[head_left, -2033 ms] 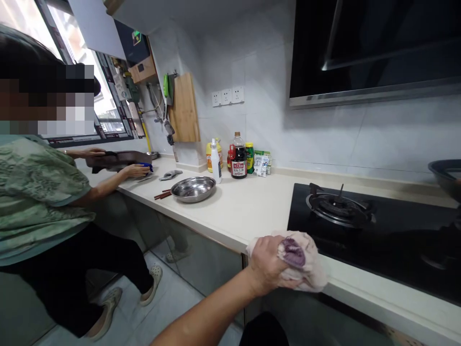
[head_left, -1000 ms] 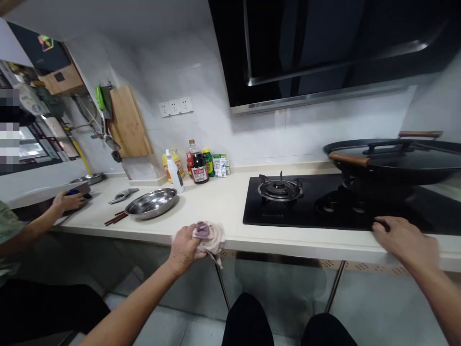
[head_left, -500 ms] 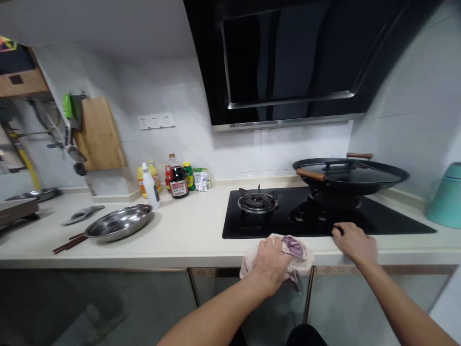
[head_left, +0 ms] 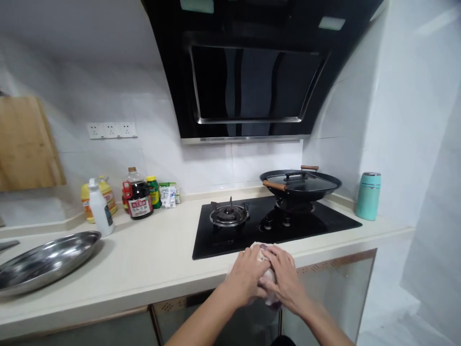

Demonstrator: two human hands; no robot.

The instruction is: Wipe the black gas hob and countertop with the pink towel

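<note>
A pale cloth with purple patches is bunched at the counter's front edge, just before the black gas stove. My left hand grips it from the left. On its other side my right hand has its fingers closed over the cloth too, so the two hands nearly meet and hide much of it. Behind them are the stove knobs and the bare left burner. A black wok with wooden handles and a lid sits on the right burner.
A steel dish lies on the counter at left. Behind it stand a white bottle, a sauce bottle and other containers. A teal flask stands right of the stove. The range hood hangs above.
My right hand has left the stove's front edge and come over to the cloth, joining the left hand. The view has swung to the right, bringing the whole flask into sight.
</note>
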